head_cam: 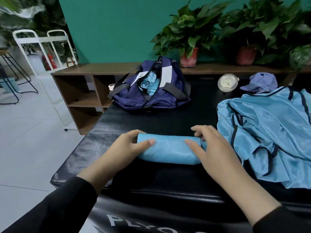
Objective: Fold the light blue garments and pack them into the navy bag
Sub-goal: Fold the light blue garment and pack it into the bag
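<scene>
Evenly lit, soft indoor light, no hard shadows. Dull sheen on the black padded surface (pixel 107 132) near its left edge; satin gloss on the loose light blue garments (pixel 269 132). Strong wide-angle bending toward the borders. Smeared motion blur at the top left foliage (pixel 25 12) and the right-edge plants (pixel 299 54). Centre fairly sharp, weave of the rolled garment (pixel 170 148) readable.

Black padded table (pixel 168 120), navy bag (pixel 151 96), rolled blue garment (pixel 170 149), loose blue garments (pixel 269 132), cap (pixel 260 84)
</scene>
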